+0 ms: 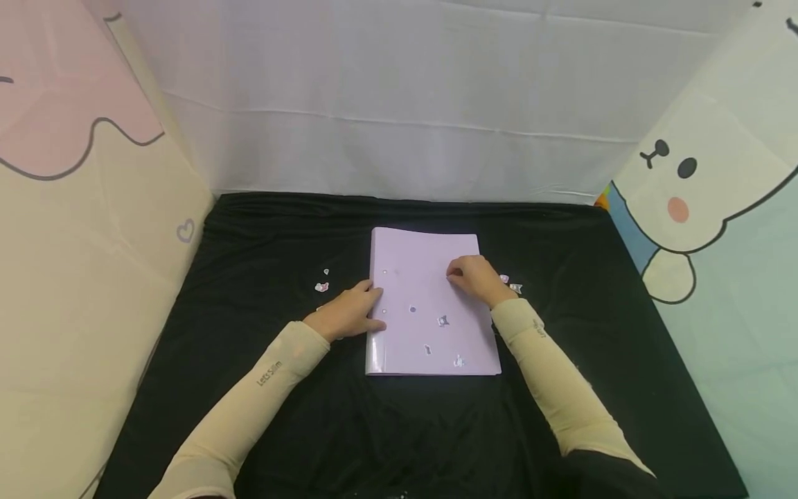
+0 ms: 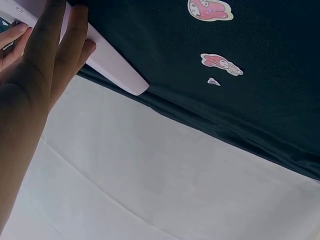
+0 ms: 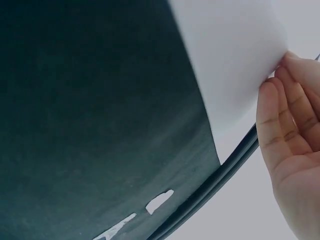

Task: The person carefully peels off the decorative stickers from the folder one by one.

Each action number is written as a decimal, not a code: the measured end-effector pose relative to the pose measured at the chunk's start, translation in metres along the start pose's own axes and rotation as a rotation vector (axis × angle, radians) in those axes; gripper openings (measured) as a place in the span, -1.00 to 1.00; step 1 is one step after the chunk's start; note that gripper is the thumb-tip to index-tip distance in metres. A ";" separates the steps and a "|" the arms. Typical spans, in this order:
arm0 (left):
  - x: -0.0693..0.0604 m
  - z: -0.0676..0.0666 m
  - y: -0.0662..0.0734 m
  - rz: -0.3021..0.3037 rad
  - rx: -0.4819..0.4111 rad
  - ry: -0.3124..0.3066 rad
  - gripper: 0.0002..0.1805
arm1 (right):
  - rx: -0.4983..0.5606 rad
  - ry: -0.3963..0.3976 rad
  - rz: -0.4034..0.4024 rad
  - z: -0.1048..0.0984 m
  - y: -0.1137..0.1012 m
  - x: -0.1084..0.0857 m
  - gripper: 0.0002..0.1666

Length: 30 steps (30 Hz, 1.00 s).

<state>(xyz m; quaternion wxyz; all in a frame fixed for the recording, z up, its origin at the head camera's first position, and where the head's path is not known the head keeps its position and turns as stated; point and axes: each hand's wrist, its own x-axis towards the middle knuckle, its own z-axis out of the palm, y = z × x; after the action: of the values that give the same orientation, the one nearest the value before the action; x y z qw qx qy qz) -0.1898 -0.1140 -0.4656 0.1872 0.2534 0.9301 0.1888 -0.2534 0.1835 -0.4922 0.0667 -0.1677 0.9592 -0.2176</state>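
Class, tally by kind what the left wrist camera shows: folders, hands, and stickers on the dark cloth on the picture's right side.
Folder: 1
Hands: 2 (left hand, right hand)
Stickers: 3
Total: 6

Black cloth spread flat, rumpled along far edge. Behind: white sheet, horizontal creases. Left: pink-and-cream fabric, small heart outline. Right: pale fabric, printed cartoon animal face.

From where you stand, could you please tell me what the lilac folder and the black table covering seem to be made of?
Lilac folder: probably smooth plastic, since a glossy highlight shows near its lower left corner. Black table covering: most likely soft, mostly matte fabric, judging by its folds and creases.
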 end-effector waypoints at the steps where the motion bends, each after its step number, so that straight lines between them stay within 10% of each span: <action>1: 0.000 0.000 0.000 0.002 0.001 0.003 -0.23 | -0.004 0.003 -0.004 0.000 -0.001 0.000 -0.91; 21: -0.002 -0.001 0.000 0.006 0.007 0.013 -0.24 | -0.042 -0.005 -0.026 0.001 -0.003 0.003 -0.93; 30: 0.000 0.001 0.000 0.012 0.008 0.017 -0.24 | -0.026 -0.151 0.019 -0.010 -0.003 0.014 -0.96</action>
<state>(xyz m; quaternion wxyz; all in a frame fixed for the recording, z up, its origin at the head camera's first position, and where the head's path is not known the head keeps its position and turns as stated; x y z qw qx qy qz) -0.1891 -0.1139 -0.4663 0.1770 0.2578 0.9310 0.1884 -0.2676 0.1803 -0.4826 0.1389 -0.1755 0.9557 -0.1913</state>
